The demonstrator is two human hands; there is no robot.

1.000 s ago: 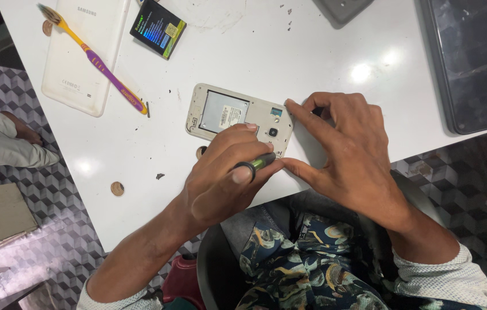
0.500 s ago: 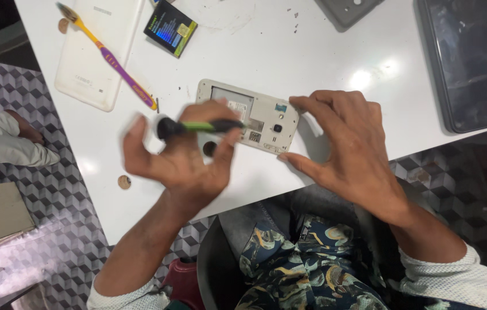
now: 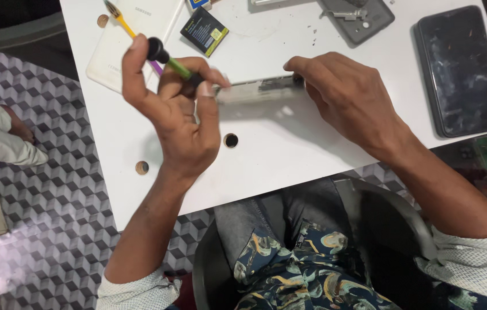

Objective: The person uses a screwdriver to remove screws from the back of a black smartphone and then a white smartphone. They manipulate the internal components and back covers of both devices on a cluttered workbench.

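White surface (image 3: 289,155) over patterned floor, left hand (image 3: 177,115) gripping green-shafted screwdriver (image 3: 172,62), right hand (image 3: 349,100) holding opened phone (image 3: 255,90) on edge — black battery (image 3: 204,31) near.

Phone (image 3: 258,90) on edge on the table (image 3: 289,155) between the hands, battery (image 3: 204,31) behind, tablet (image 3: 460,69) far right.

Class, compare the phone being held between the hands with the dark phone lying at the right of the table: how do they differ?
The held phone is pale and tipped on edge; the dark phone lies flat. The left hand, gripping a green screwdriver, and the right hand touch the held phone; nothing touches the dark phone. Both are over the white table.
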